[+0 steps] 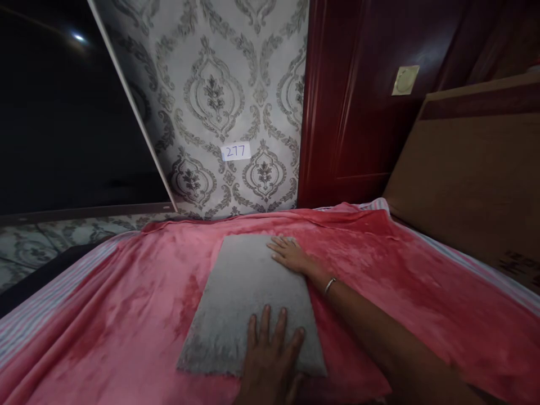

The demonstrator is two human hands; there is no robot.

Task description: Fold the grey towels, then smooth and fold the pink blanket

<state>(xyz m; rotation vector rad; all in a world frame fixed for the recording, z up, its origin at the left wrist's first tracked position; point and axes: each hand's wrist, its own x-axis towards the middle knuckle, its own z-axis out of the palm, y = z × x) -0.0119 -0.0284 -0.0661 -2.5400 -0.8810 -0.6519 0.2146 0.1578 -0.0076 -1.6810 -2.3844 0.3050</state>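
Note:
A grey, fuzzy-edged rectangle of cloth, like a towel or small mat, lies flat on a pink-red plush blanket. My left hand rests palm down over its near edge, fingers spread and pointing away from me. Reaching in from the right, my right hand lies flat on the cloth's far right corner, with its fingers stretched to the left. A silver bracelet circles the right wrist. Neither hand grasps anything. Parts of the near edge and far right corner are hidden under my hands.
A large dark screen stands at the left. Behind the blanket is a patterned wall with a paper label reading 277. Dark red wood panelling carries a switch plate. A big cardboard box leans at the right.

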